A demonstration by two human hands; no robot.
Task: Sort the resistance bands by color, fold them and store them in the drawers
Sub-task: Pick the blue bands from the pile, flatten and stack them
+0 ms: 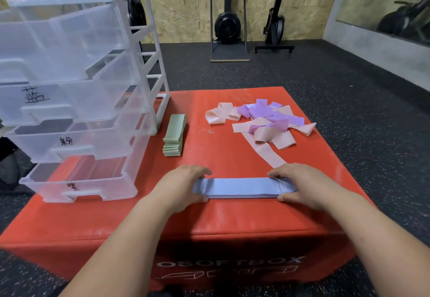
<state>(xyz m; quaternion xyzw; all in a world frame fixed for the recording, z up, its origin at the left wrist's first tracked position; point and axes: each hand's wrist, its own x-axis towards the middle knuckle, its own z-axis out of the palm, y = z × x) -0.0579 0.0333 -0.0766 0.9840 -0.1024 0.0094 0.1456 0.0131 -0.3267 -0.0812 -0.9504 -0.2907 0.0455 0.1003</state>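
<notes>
A flat stack of blue bands [242,188] lies near the front of the red soft box [232,217]. My left hand [183,186] grips its left end and my right hand [302,185] grips its right end, thumbs at the front edge. A folded stack of green bands [174,137] sits beside the clear plastic drawer unit [76,101], whose drawers are pulled out and carry handwritten labels. A loose pile of pink bands [267,134] and purple bands [274,114] lies at the box's far right.
The drawer unit fills the box's left side. Black speckled floor [349,110] surrounds the box. Exercise machines [228,24] stand against the wooden back wall. A dark object [9,166] lies on the floor at the left.
</notes>
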